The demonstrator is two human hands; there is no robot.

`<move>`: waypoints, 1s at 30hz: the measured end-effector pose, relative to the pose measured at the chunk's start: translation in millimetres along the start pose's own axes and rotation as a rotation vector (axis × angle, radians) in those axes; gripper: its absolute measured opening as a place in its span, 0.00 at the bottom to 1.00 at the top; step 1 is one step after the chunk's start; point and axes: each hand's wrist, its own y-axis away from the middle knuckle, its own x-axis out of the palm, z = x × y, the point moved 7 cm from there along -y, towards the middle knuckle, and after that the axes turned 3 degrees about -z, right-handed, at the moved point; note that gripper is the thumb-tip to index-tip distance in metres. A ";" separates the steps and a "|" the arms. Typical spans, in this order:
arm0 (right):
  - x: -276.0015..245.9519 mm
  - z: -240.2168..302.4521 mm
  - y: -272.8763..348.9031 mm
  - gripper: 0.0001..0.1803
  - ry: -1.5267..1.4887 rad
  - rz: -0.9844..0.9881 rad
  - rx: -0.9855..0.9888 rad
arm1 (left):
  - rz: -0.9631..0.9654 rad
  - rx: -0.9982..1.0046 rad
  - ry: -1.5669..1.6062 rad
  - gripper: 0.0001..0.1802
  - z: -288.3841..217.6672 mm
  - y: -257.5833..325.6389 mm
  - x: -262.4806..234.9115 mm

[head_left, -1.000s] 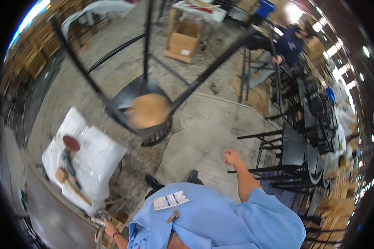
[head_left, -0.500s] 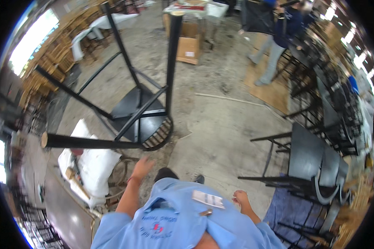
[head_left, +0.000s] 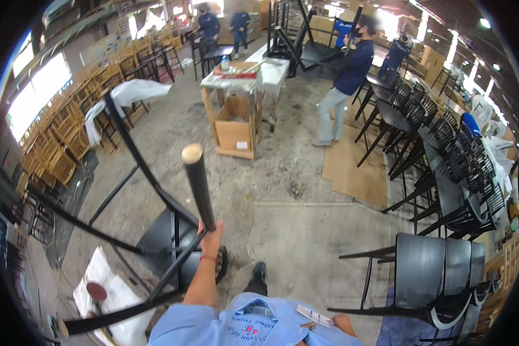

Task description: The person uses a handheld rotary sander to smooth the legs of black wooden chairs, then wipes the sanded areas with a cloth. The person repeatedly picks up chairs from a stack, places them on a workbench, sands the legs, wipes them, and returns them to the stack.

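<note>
Concrete floor (head_left: pixel 305 230), stained and dusty, runs through a big workshop packed with furniture. Down at the lower left a black bar stool (head_left: pixel 161 242) is tipped upside down, its dark round seat low against the floor and its legs poking up and out. The left hand (head_left: pixel 211 236) is wrapped around one black stool leg (head_left: pixel 199 184), which sticks up toward the camera with a pale cap on its end. The right hand (head_left: pixel 341 324) sits low beside the blue shirt, mostly cut off, so can't tell whether it's open or closed.

Just beside the stool lies a white sheet (head_left: pixel 106 294) on the floor with a round reddish thing on it. Further out, a cardboard box (head_left: pixel 234 124) stands under a wooden work table (head_left: pixel 245 78). Flattened cardboard (head_left: pixel 352 167) covers the floor near a person in dark blue (head_left: pixel 346 81) handling another black stool. Rows of finished black chairs (head_left: pixel 444 161) line the right side, stacks of pale wooden chairs (head_left: pixel 57 144) the left, with bright windows behind them.
</note>
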 end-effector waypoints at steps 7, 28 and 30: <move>6.2 52.2 -131.9 0.12 0.108 0.230 0.172 | -0.202 0.202 -0.086 0.14 -18.7 -113.0 -40.4; -260.6 484.6 -324.7 0.24 -0.937 0.566 -0.585 | -0.086 0.395 1.418 0.08 -377.1 -88.4 -55.3; -315.2 500.5 -319.1 0.20 -1.008 0.502 -0.545 | -0.158 0.330 1.395 0.09 -369.8 -103.5 -17.6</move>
